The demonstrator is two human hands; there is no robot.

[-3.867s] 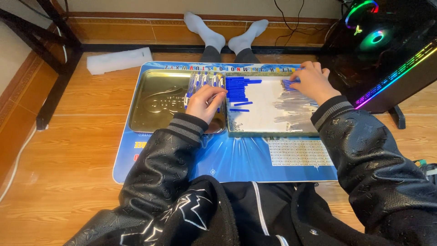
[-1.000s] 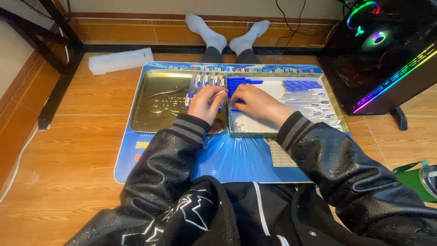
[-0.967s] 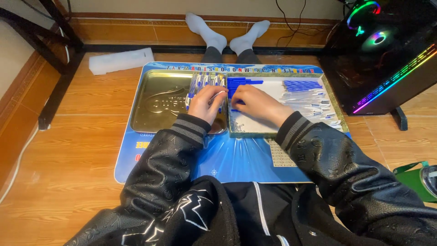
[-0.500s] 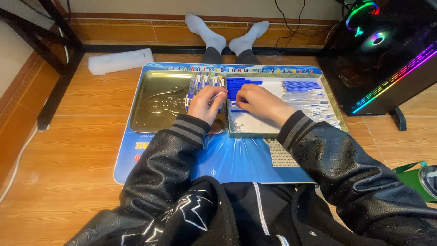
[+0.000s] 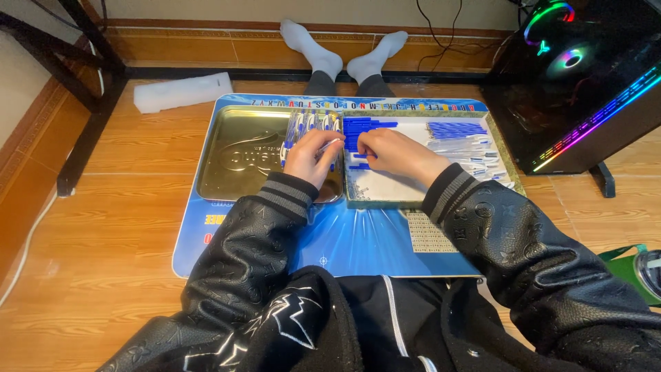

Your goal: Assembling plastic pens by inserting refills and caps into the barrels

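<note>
Foam block: white, lay on the floor at 11 o'clock.
Mat: blue, printed letters along its far edge.
Tin lid: gold, embossed, at 10 o'clock of the hands.
Left hand: curled narrowly round a pen; stayed put.
Right hand: had come in from 2 o'clock to the blue caps; pinch hidden, cannot tell.
Tray: held caps and clear barrels.
Computer: black, rainbow-lit, at 2 o'clock.

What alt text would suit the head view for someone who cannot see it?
Seated on a wooden floor, a person holds a clear pen in the left hand while the right hand reaches among blue pen parts in a shallow tin tray on a blue mat.
</note>
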